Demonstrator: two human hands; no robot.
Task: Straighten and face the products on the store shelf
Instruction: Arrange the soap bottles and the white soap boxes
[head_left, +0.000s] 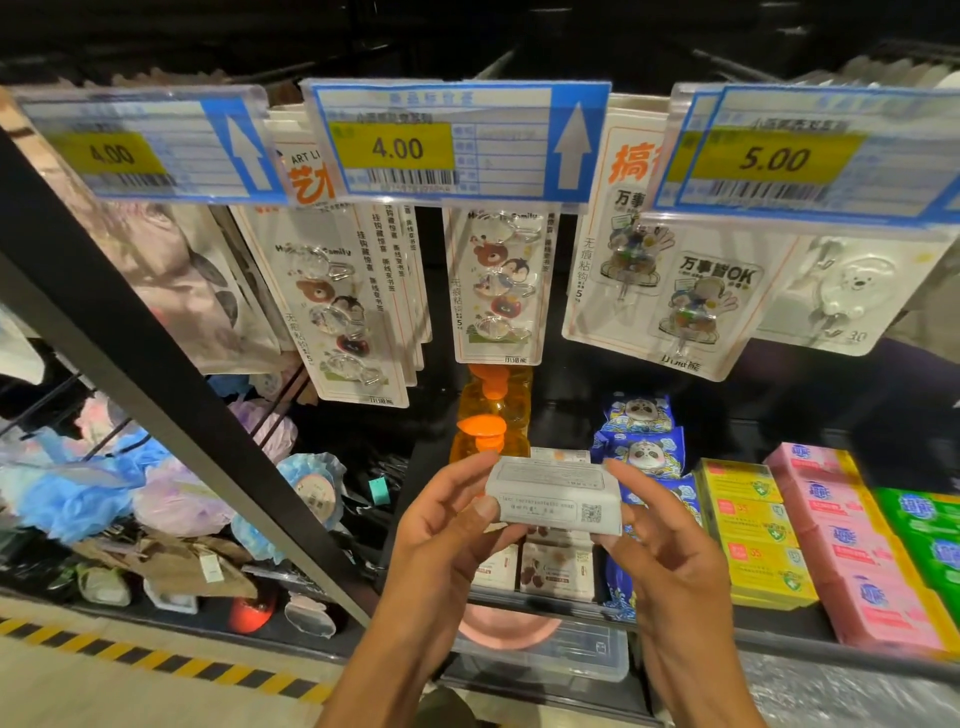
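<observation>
A small white soap box (553, 491) with grey print and a QR code is held in the air above the shelf. My left hand (452, 525) pinches its left end between thumb and fingers. My right hand (660, 540) grips its right end the same way. Directly below it stand more white and brown soap boxes (556, 569) in a row on the shelf. Behind them are two orange bottles (491, 415) with orange caps.
Blue panda packs (641, 441), yellow boxes (753, 530), pink boxes (852, 540) and green boxes (930, 530) fill the shelf to the right. Hook packs (498, 286) hang above under price tags (457, 140). A black post (171, 374) slants left; bath poufs (83, 483) lie beyond it.
</observation>
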